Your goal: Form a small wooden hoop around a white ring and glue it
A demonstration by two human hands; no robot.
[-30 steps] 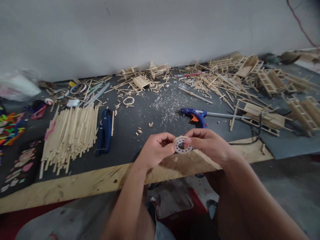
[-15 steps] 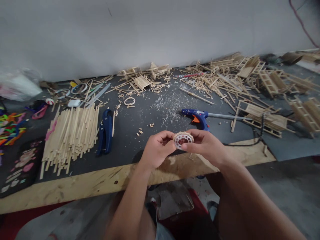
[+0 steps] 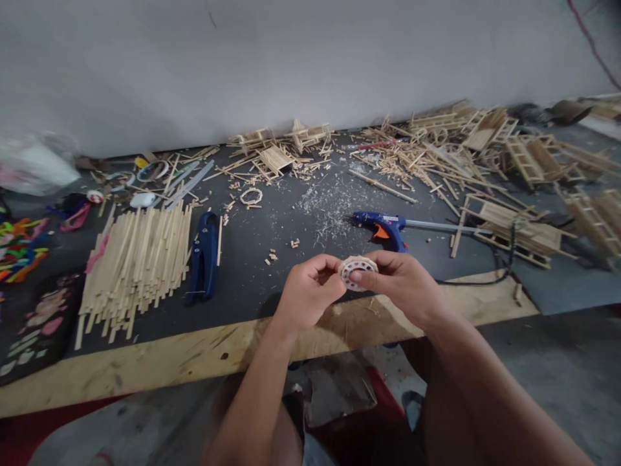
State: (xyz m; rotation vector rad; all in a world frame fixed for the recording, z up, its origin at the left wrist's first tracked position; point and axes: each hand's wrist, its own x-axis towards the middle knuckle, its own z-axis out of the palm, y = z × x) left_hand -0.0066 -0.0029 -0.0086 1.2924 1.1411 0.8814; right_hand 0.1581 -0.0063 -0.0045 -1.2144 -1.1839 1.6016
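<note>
Between my two hands, over the front edge of the table, is a small round ring (image 3: 358,264) with a white face pierced by holes and a pale wooden rim. My left hand (image 3: 313,288) pinches its left side with thumb and fingers. On the other side my right hand (image 3: 405,285) grips it, the thumb lying across the ring's face. Just beyond my right hand lies a blue glue gun (image 3: 381,221) with an orange trigger and a glue stick out of its back. Several tiny cut wood pieces (image 3: 272,255) are scattered beyond my left hand.
A bundle of thin sticks (image 3: 138,265) and a blue cutter (image 3: 204,259) lie at left, near a dark phone (image 3: 41,317). A small wooden ring (image 3: 251,197) rests mid-table. Little stick-built frames (image 3: 521,230) and loose sticks pile up at right; a cable (image 3: 475,283) trails from the glue gun.
My right thumb has shifted slightly left and up over the ring's face. Both hands keep hold of the ring, and the things on the table lie as before.
</note>
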